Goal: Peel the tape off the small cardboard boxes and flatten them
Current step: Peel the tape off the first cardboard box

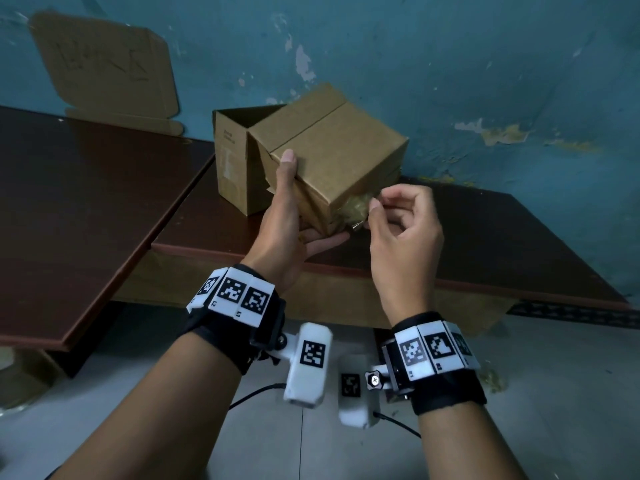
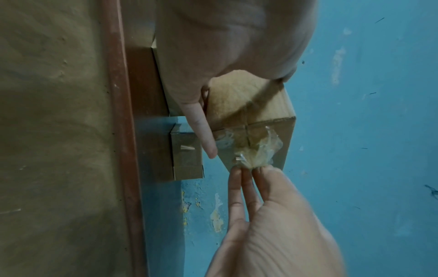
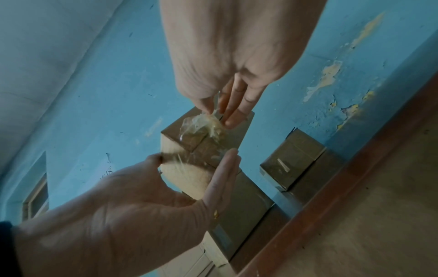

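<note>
- Closed cardboard box (image 1: pixel 332 157) held tilted above the near edge of the brown worktop (image 1: pixel 485 237), one corner pointing down toward the hands.
- Left hand (image 1: pixel 287 216) grips the box from the left side: thumb pressed on the upper face, fingers under the lower corner. Grip clamped on the box.
- Left wrist view: one left finger (image 2: pixel 203 135) lies straight along the box edge, right next to the taped corner.
- Right hand (image 1: pixel 398 223) pinches a crumpled wad of clear tape (image 1: pixel 356 206) at the lower corner of the box; thumb and fingertips together on the tape, other fingers curled.
- Tape is bunched and yellowish, partly lifted, still stuck to the box corner (right wrist view, tape (image 3: pixel 203 125)).
- Second box (image 1: pixel 232 161), open at the top, stands on the worktop just behind and left of the held one, near the wall.
- Flat piece of cardboard (image 1: pixel 104 64) with writing leans upright against the blue wall (image 1: pixel 450 64) at far left, behind a second dark worktop (image 1: pixel 86 202).
- Wall paint is chipped in spots.
- Both wrists carry black straps with black-and-white marker tags.
</note>
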`<state>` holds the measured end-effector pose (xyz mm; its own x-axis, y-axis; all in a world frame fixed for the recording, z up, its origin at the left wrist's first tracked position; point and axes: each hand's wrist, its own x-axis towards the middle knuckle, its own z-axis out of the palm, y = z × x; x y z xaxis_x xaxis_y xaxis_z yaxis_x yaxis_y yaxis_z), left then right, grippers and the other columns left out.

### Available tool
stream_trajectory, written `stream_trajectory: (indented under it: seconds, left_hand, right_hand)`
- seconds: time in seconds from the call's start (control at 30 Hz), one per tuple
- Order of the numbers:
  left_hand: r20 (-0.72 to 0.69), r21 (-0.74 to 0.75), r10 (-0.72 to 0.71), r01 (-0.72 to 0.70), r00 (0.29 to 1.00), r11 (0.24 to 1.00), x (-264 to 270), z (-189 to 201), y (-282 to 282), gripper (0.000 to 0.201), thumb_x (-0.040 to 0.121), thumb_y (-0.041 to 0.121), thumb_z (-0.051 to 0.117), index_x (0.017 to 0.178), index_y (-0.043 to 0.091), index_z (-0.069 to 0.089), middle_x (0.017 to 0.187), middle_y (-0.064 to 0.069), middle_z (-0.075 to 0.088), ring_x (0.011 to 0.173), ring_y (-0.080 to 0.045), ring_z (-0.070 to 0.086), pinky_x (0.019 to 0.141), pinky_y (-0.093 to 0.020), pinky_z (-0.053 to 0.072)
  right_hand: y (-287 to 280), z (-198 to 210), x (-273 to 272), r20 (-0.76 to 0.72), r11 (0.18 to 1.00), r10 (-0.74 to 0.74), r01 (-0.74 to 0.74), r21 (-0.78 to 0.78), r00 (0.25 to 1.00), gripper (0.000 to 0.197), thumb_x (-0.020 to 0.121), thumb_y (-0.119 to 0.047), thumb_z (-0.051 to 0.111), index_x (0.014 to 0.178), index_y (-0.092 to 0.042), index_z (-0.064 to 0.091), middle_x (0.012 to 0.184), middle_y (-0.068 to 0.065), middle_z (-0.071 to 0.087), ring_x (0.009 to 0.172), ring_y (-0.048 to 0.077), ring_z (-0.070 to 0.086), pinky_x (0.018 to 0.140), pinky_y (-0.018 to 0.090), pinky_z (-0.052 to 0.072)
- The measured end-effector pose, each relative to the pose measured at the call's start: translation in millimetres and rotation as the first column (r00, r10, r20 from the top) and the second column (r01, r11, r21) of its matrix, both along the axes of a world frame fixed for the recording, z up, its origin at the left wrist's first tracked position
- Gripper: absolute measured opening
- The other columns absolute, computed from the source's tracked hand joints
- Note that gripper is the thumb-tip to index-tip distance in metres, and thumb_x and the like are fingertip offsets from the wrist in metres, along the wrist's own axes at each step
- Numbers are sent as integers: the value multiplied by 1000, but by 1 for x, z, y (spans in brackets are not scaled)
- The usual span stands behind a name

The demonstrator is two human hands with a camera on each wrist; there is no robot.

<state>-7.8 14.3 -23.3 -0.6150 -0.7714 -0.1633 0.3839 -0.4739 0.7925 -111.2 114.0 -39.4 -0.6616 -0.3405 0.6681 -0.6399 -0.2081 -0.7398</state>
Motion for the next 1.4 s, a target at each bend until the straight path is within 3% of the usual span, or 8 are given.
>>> stream_trajectory:
  seconds: [0.1, 0.2, 0.33, 0.43, 0.7, 0.93, 1.17, 1.4]
  left_hand:
    - [24, -4, 6, -6, 1000, 1000, -1, -2, -3, 94, 84, 77, 72, 154, 21, 45, 137, -21, 64, 110, -40, 76, 82, -53, 67]
    - [43, -34, 31, -30, 999, 999, -1, -5, -2, 112, 73, 74, 84, 154, 9, 40, 140, -25, 63, 107, -36, 78, 78, -47, 68]
    - [62, -90, 19, -13, 998, 996, -4, -8, -1, 77, 93, 59, 75, 141, 15, 33, 136, -18, 61, 106, -25, 79, 75, -38, 67]
    - [128, -175, 12, 11, 992, 984, -5, -7, 1, 58, 99, 59, 67, 134, 18, 43, 131, -9, 66, 102, -18, 79, 73, -35, 66]
    - [216, -263, -4, 62, 976, 963, -7, -8, 1, 39, 99, 46, 71, 128, 24, 59, 125, -6, 72, 107, -21, 77, 87, -41, 66]
    - [224, -285, -32, 97, 974, 954, -4, -6, 4, 42, 96, 49, 73, 128, 24, 60, 122, -4, 73, 104, -17, 77, 79, -32, 59]
    - [236, -331, -7, 87, 972, 940, -7, -12, 0, 58, 91, 41, 81, 142, 29, 56, 127, -6, 73, 108, -21, 77, 92, -37, 62]
    - [182, -395, 80, -1, 980, 918, -7, -10, -2, 53, 96, 27, 74, 147, 29, 59, 126, -5, 68, 108, -19, 75, 79, -26, 63]
  right_hand:
    - [3, 0, -1, -85, 999, -5, 8, 35, 996, 10, 100, -4, 67, 106, -10, 73, 106, 4, 71, 93, 14, 72, 77, 21, 57]
    - [4, 2, 2, -71, 998, 47, -44, 48, 996, 19, 101, -5, 65, 115, -12, 76, 112, 1, 71, 100, 13, 71, 81, 18, 56]
    - [5, 0, 4, -99, 994, 55, -45, 102, 994, 25, 96, -17, 78, 120, -12, 73, 113, -1, 71, 99, 8, 71, 79, 17, 57]
    - [1, -3, 4, -117, 993, 30, -16, 121, 993, 36, 87, -23, 88, 112, -12, 66, 105, 1, 69, 87, 9, 70, 72, 20, 58]
    - [0, -6, 1, -208, 981, 13, 28, 191, 978, 26, 88, -12, 85, 104, -15, 65, 100, -1, 67, 86, 12, 69, 73, 32, 60]
    - [0, -6, 3, -262, 976, 79, -21, 215, 962, 24, 81, -6, 83, 99, -13, 69, 97, -4, 65, 83, 14, 65, 72, 35, 57]
    - [4, -6, -1, -100, 967, 163, -138, 216, 982, 18, 87, -4, 79, 101, -14, 74, 96, -2, 73, 90, 17, 74, 77, 42, 63]
    - [7, 1, 6, 131, 932, 269, -292, 216, 954, 16, 94, -3, 78, 107, -10, 75, 99, -1, 78, 96, 10, 76, 83, 29, 64]
